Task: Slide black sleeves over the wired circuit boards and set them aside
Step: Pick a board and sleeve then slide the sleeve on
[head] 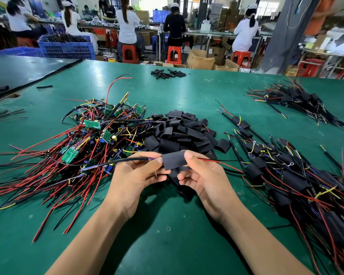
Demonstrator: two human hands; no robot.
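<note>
Green table: your bench; every heap lies on it.
Unsleeved heap: bare wired circuit boards at 10 o'clock from your hands. It is one heap, too tangled to count.
Finished heap: sleeved boards at 3 o'clock, one heap, uncountable. This piece likely goes here.
Far heap: a second lot of sleeved boards at 1 o'clock, well apart.
Sleeve pile: loose black sleeves at 12 o'clock, just beyond your fingertips. There are dozens at a guess.
Left hand: your fingers are curled round the black cable, with the thumb at the sleeve's left edge.
Right hand: your thumb and fingers pinch the sleeve.
Held sleeve: one, between your two hands. The board is hidden, probably inside.
Red wire: one, leaving the sleeve toward 3 o'clock beside a black lead.
Step in hand: seating the sleeve. Hold the cable firm, draw the sleeve toward 9 o'clock, and check that no yellow lead snags and that the board sits centred before you lay it down.
</note>
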